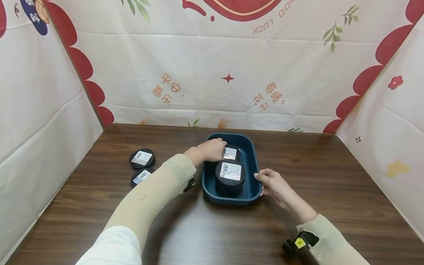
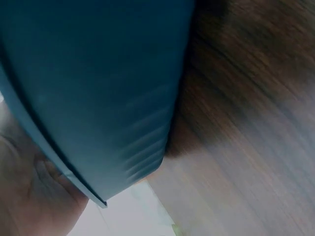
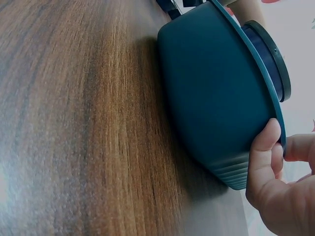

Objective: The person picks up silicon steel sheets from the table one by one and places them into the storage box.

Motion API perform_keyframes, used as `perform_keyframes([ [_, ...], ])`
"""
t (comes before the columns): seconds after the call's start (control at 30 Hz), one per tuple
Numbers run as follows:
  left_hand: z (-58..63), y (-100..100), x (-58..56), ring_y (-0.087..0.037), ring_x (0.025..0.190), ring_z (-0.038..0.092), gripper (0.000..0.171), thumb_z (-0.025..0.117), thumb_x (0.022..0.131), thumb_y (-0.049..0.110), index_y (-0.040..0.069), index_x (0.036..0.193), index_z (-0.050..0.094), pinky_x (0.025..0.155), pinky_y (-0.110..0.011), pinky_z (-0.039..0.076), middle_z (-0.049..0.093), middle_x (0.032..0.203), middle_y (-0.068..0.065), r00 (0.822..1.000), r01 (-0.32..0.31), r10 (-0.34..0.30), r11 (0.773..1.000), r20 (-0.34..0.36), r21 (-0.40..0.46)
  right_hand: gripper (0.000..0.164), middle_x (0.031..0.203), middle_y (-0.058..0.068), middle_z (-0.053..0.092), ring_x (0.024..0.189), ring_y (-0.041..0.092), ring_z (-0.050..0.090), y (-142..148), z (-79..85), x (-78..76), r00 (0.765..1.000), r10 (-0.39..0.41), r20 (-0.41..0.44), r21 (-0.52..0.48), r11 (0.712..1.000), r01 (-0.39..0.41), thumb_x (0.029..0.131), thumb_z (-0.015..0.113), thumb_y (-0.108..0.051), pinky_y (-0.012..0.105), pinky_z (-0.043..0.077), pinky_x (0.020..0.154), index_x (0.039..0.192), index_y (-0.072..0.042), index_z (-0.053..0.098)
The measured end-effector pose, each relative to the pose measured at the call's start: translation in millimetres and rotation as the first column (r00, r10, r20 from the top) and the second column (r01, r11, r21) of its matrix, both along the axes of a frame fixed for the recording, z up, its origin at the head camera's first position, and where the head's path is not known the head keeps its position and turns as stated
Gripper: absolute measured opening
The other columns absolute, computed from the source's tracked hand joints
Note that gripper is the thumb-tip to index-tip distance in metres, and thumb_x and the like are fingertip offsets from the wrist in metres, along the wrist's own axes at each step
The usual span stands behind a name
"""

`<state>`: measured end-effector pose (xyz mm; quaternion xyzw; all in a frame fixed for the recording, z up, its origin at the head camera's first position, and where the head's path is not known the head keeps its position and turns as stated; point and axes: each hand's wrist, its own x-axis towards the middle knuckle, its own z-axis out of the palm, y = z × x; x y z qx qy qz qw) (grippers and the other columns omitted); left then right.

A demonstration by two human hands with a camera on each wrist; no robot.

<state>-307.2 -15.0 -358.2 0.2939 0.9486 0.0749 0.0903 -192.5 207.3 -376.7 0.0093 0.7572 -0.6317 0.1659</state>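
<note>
A dark blue rectangular bin [image 1: 255, 169] stands on the table. My right hand [image 1: 274, 186] pinches its right rim between thumb and fingers, seen closely in the right wrist view. My left hand [image 1: 212, 149] reaches over the left rim and grips a round black container [image 1: 230, 152] with a white label in the back of the bin; its fingertips are partly hidden. In front of that one, a taller-looking round black container [image 1: 230, 176] rises above the rim, label up. In the left wrist view the bin wall [image 2: 98, 98] hides the left fingers.
Two more round black containers, a farther one [image 1: 142, 159] and a nearer one [image 1: 140, 177], lie on the left of the wooden table [image 1: 298, 154]; the left sleeve partly covers the nearer. A printed white cloth [image 1: 205, 92] stands behind the table and along both sides.
</note>
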Motion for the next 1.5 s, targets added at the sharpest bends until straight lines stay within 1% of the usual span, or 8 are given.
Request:
perform_keyframes([
  [0.2,3.0,-5.4,-1.0,-0.022,0.134,0.032,0.063,0.058,0.091,0.029,0.004,0.143,0.034,0.109,-0.033,0.029,0.033,0.147,-0.011,0.999,0.045,-0.045,0.999,-0.012,-0.010,0.020,0.068,0.002,0.045,0.054,0.009,0.047,0.2,2.0,-0.9,1.000,0.009,0.002,-0.001,1.000,-0.009,0.097,0.047,-0.014,0.022,0.048,0.052,0.100,0.005,0.042],
  [0.37,3.7,-13.5,-0.7,-0.021,0.139,0.022,0.070,0.053,0.090,0.050,0.015,0.146,0.031,0.113,-0.038,0.019,0.027,0.151,-0.003,0.993,0.077,-0.079,0.997,-0.086,-0.023,0.020,0.068,0.002,0.044,0.055,0.010,0.046,0.3,2.1,-1.1,1.000,0.012,0.006,-0.003,1.000,-0.012,0.097,0.047,-0.015,0.022,0.047,0.053,0.099,0.004,0.042],
  [0.53,2.6,-20.6,1.4,-0.019,0.143,0.003,0.084,0.042,0.086,0.068,0.021,0.150,0.017,0.114,-0.045,0.004,0.009,0.155,0.001,0.991,0.034,-0.039,0.999,-0.129,-0.037,0.022,0.068,0.002,0.044,0.055,0.010,0.047,0.9,0.8,-0.4,1.000,0.012,0.008,0.002,1.000,-0.012,0.097,0.047,-0.016,0.022,0.047,0.053,0.101,0.005,0.042],
  [0.67,1.2,-23.9,3.9,-0.018,0.142,-0.008,0.090,0.038,0.084,0.073,0.023,0.150,0.004,0.114,-0.047,-0.001,-0.002,0.156,0.000,0.989,-0.008,0.003,0.999,-0.146,-0.038,0.024,0.069,0.002,0.045,0.056,0.010,0.047,1.0,0.0,0.3,1.000,0.012,0.009,0.001,1.000,-0.012,0.097,0.047,-0.017,0.022,0.047,0.054,0.103,0.006,0.042],
  [0.83,-1.7,-30.0,7.3,-0.020,0.142,-0.007,0.091,0.035,0.083,0.074,0.023,0.150,-0.001,0.113,-0.050,-0.003,-0.006,0.156,-0.001,0.985,-0.052,0.048,0.999,-0.167,-0.018,0.023,0.069,0.002,0.045,0.056,0.010,0.047,1.4,-0.4,1.0,1.000,0.010,0.014,0.001,1.000,-0.010,0.097,0.047,-0.017,0.022,0.047,0.054,0.103,0.005,0.042],
  [1.03,-5.7,-43.3,9.9,-0.021,0.142,-0.007,0.090,0.036,0.085,0.072,0.023,0.150,-0.002,0.112,-0.050,-0.006,-0.006,0.156,-0.002,0.969,-0.130,0.131,0.991,-0.207,0.020,0.025,0.069,0.002,0.045,0.056,0.010,0.047,1.6,0.4,0.7,1.000,0.014,0.007,-0.003,1.000,-0.014,0.097,0.047,-0.017,0.022,0.047,0.054,0.103,0.007,0.042],
  [1.27,-10.2,-56.6,12.7,-0.020,0.142,-0.008,0.091,0.034,0.085,0.073,0.021,0.150,-0.001,0.112,-0.050,-0.005,-0.006,0.156,-0.003,0.970,-0.145,0.151,0.988,-0.189,0.043,0.023,0.069,0.002,0.044,0.056,0.010,0.047,1.5,0.8,0.2,1.000,0.012,0.012,-0.002,1.000,-0.012,0.097,0.047,-0.016,0.022,0.047,0.054,0.103,0.006,0.042],
  [1.5,-9.6,-67.3,17.4,-0.019,0.142,-0.007,0.090,0.035,0.086,0.072,0.021,0.150,-0.001,0.112,-0.050,-0.006,-0.006,0.156,-0.003,0.972,-0.161,0.169,0.985,-0.166,0.064,0.022,0.070,0.002,0.045,0.056,0.010,0.047,1.8,0.4,-0.1,1.000,0.015,0.010,-0.005,1.000,-0.015,0.097,0.047,-0.016,0.022,0.047,0.053,0.102,0.005,0.042],
])
